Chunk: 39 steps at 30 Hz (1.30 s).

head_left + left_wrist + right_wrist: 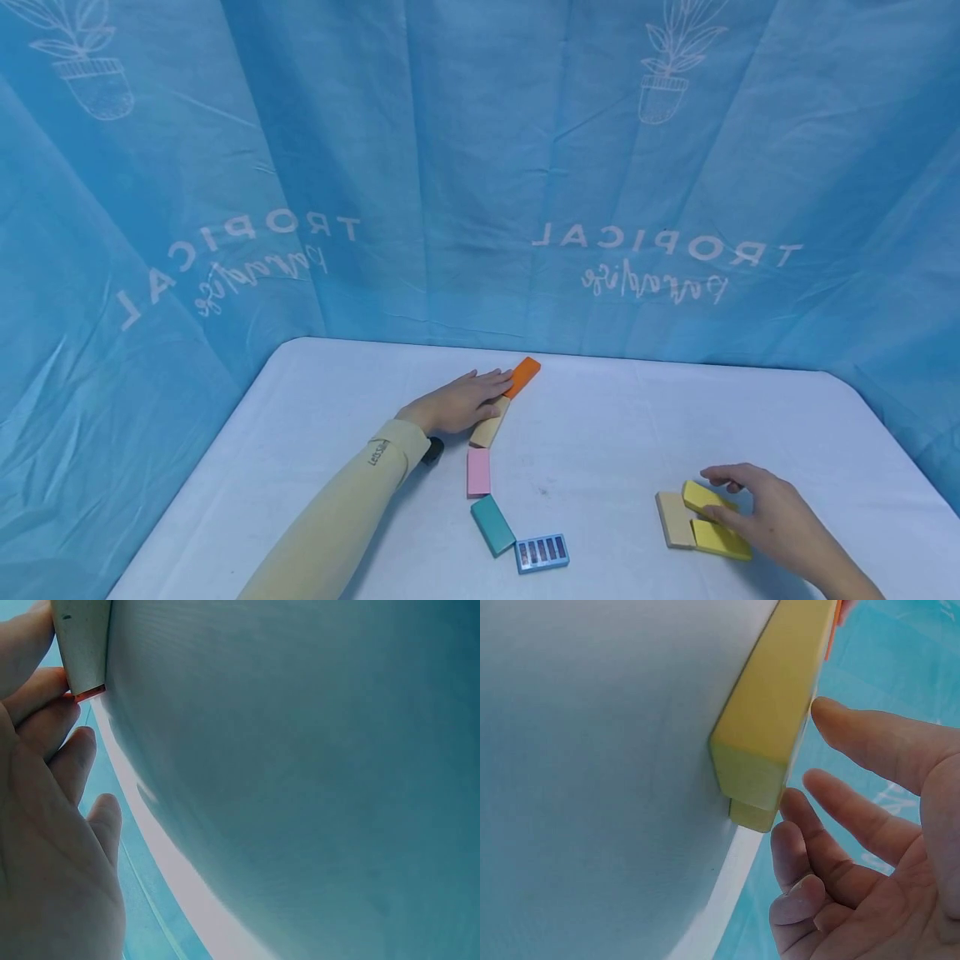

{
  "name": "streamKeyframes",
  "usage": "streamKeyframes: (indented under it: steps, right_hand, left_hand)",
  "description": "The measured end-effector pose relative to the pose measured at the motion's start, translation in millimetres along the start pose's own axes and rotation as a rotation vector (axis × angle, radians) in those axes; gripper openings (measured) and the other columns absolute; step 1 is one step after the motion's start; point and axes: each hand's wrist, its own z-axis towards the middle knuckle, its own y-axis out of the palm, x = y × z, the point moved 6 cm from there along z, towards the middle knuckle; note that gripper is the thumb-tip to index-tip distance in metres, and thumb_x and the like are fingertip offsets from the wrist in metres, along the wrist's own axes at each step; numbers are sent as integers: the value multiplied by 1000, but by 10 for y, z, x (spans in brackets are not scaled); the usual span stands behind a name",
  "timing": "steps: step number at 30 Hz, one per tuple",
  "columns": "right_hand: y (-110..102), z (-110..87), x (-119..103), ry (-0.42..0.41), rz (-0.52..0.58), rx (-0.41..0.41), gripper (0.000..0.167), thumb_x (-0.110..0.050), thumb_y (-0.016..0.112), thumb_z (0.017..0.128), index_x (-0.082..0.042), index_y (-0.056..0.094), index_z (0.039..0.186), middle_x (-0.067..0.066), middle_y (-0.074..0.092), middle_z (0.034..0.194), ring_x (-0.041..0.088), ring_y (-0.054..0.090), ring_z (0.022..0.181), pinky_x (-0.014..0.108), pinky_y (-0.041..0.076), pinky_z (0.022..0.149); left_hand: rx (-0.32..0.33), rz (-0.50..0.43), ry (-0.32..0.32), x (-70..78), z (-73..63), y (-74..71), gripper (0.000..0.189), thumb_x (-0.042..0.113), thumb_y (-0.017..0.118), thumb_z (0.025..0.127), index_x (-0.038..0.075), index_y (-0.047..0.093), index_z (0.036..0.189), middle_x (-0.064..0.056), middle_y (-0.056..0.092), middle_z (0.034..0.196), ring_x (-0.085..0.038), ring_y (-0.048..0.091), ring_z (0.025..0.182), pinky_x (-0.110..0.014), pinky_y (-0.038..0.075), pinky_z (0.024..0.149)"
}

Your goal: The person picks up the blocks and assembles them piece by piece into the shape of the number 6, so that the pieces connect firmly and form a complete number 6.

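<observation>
My left hand [457, 403] lies with its fingers extended, fingertips at an orange block [527, 372] and the thumb beside a plain wooden block [488, 427]. In the left wrist view, the wooden block's side [81, 645] is near the thumb and fingers. Over to the right, my right hand [771, 510] hovers at two yellow blocks, its fingers loosely bent. The thumb overlaps the upper yellow block [696, 495]; the lower yellow block [722, 542] lies just below. A second plain wooden block [674, 520] sits against their left ends.
The line curves toward me through a pink block [478, 472], a teal block [492, 525] and a light-blue block with dark stripes [542, 554]. All lie on a white-covered table [600, 433]. A blue printed curtain [480, 167] hangs behind and at both sides.
</observation>
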Motion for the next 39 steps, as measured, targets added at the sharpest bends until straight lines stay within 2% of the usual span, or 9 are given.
streamKeyframes:
  steps: [12, 20, 27, 30, 34, 36, 39]
  right_hand:
    - [45, 4, 41, -22, 19, -43, 48, -35, 85, 79, -6, 72, 115, 7, 68, 113, 26, 64, 98, 51, 55, 83]
    - [33, 40, 47, -75, 14, -47, 45, -32, 83, 82, -8, 72, 118, 10, 68, 116, 38, 62, 109, 58, 53, 89]
    - [-10, 10, 16, -191, -28, 49, 34, -21, 82, 84, -16, 74, 116, 9, 67, 114, 41, 58, 111, 62, 50, 88]
    - [-7, 38, 39, -118, -48, 46, 45, -29, 83, 83, -10, 71, 122, 20, 64, 118, 47, 54, 112, 66, 48, 88]
    - [14, 84, 135, 92, -98, -9, 85, -59, 79, 78, 5, 60, 130, 34, 57, 121, 53, 50, 111, 69, 45, 90]
    - [29, 82, 166, 152, -110, -31, 101, -70, 76, 74, 11, 56, 130, 33, 60, 113, 49, 55, 104, 66, 48, 88]
    - [41, 65, 175, 189, -117, -55, 111, -77, 72, 71, 17, 53, 126, 27, 64, 102, 39, 60, 93, 59, 53, 83]
  left_hand:
    - [6, -5, 7, 9, -14, -12, 58, 34, 43, 109, 11, 27, 160, 1, 19, 167, -16, 13, 154, -38, 10, 125]
    - [3, 1, 7, -2, -3, -5, 58, 34, 43, 109, 12, 27, 160, 1, 19, 167, -16, 13, 154, -38, 10, 125]
    - [5, 2, 7, 1, -7, -4, 58, 34, 43, 109, 11, 27, 160, 0, 19, 167, -16, 13, 154, -38, 10, 125]
    - [6, 0, 12, 4, -7, -5, 58, 34, 43, 109, 11, 28, 160, 0, 19, 167, -16, 13, 154, -39, 10, 125]
    - [6, -1, 11, -3, -2, 0, 58, 35, 43, 109, 11, 28, 160, 0, 19, 167, -16, 13, 154, -39, 11, 125]
    - [7, -2, 9, -5, 1, 1, 58, 35, 43, 109, 11, 28, 160, 0, 19, 167, -16, 13, 154, -39, 11, 125]
    - [8, -3, 7, -9, 8, 6, 58, 35, 43, 109, 12, 28, 160, 1, 19, 167, -16, 13, 154, -39, 10, 125]
